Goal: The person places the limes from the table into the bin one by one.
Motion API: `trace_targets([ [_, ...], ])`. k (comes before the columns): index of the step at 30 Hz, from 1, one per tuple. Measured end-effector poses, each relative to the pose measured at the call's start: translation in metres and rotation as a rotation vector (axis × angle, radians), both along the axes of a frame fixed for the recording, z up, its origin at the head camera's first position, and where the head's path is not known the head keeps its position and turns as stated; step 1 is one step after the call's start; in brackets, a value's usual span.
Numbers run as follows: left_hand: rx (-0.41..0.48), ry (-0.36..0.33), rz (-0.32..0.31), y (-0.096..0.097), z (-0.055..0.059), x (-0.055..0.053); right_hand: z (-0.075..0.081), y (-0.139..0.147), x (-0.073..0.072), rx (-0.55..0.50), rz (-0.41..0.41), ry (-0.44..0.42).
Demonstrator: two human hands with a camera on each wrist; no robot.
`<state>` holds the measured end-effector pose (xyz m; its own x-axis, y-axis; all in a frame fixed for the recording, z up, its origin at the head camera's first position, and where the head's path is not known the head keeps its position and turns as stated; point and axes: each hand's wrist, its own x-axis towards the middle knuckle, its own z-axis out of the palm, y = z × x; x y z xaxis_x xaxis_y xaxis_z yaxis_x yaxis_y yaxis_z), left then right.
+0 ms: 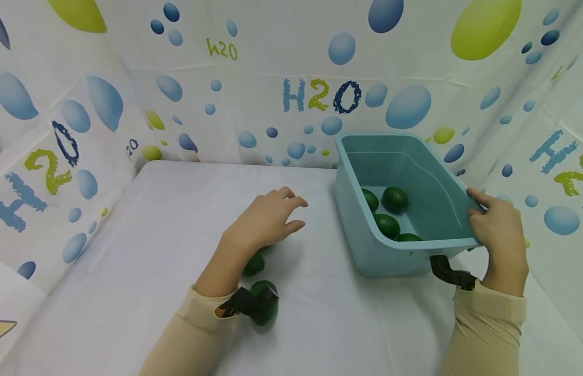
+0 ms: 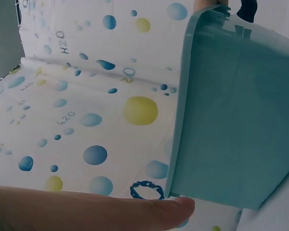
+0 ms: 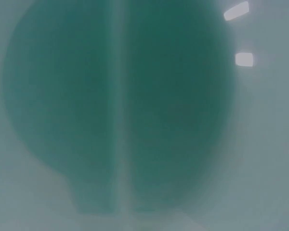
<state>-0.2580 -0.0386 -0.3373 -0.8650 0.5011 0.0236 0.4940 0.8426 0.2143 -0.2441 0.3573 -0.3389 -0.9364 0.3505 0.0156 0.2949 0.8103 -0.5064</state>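
Observation:
My left hand (image 1: pixel 268 216) hovers over the white table with its fingers loosely bent and nothing in them. Dark green, smooth oval fruits lie below it, one beside the wrist (image 1: pixel 264 308) and another partly hidden under the forearm (image 1: pixel 254 265). On the right, my right hand (image 1: pixel 500 224) grips the rim of a blue-green plastic bin (image 1: pixel 390 261) at its near right corner. Several green fruits (image 1: pixel 387 226) lie on the bin's floor. In the left wrist view, a finger (image 2: pixel 180 211) shows below the bin's wall (image 2: pixel 231 120). Blurred blue-green plastic (image 3: pixel 183 96) fills the right wrist view.
A white curtain (image 1: pixel 253 112) with blue and green drops and H2O lettering surrounds the table (image 1: pixel 131 250) at the back and sides. Black wrist straps (image 1: pixel 453 274) sit at both cuffs. The bin's far end stands close to the back curtain.

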Motion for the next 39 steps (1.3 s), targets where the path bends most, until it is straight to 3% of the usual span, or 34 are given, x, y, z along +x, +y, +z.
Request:
trace_targets([
  [7,-0.087,-0.167,0.042,-0.011,0.0,-0.001,-0.001,0.001,0.001,-0.009,-0.005,-0.007],
  [17,-0.097,-0.327,0.106,-0.024,0.0,0.001,-0.002,0.004,0.001,-0.003,-0.007,-0.002],
  [32,-0.088,-0.411,0.178,-0.033,-0.017,-0.01,-0.004,0.004,0.001,0.018,0.019,0.035],
  [39,-0.114,-0.437,0.183,-0.032,-0.028,-0.015,-0.002,0.003,0.0,0.007,0.023,0.021],
])
